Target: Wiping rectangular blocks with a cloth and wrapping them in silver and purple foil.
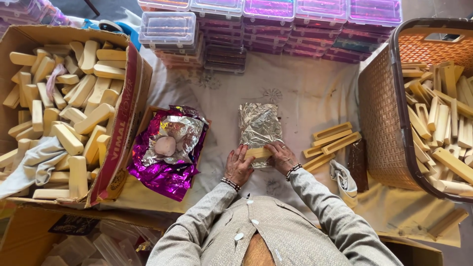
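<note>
A sheet of silver foil (259, 126) lies on the white cloth in front of me. At its near edge a pale wooden block (258, 153) lies crosswise. My left hand (239, 165) and my right hand (282, 157) both press on that block, fingers curled over its ends and the foil's edge. Each wrist wears a beaded bracelet, and the right hand has a ring.
A cardboard box (129, 93) of pale blocks stands at left, a brown woven basket (382, 108) of wooden pieces at right. Purple and silver foil (167, 152) with a round pale lump lies beside the box. Loose wooden channels (330, 140) lie right of my hands. Stacked clear plastic cases (276, 29) line the back.
</note>
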